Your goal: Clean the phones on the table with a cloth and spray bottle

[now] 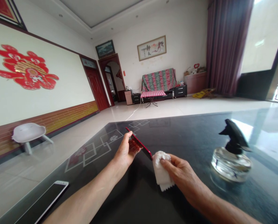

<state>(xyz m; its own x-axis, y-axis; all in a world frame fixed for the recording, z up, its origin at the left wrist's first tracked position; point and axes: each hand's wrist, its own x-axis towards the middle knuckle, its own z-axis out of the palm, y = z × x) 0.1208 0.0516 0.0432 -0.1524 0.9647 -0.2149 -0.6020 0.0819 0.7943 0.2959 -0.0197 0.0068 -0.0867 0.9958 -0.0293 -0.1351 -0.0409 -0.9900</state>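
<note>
My left hand [127, 150] is closed around a thin red-edged phone [141, 144], held tilted above the dark tabletop with its narrow edge toward me. Bunched in my right hand [179, 169] is a white tissue [162, 172] with a jagged lower edge. The tissue meets the phone's near right end. Part of my right hand's fingers is hidden behind the tissue. To the right of my right hand stands a clear spray bottle [232, 163] with a black trigger head, holding clear liquid.
A white phone [44, 202] lies face up at the lower left of the glossy black table [190, 137]. Beyond the table are a small white stool [29, 133], a folding table with a striped pink cover [152, 93], and a purple curtain [227, 46].
</note>
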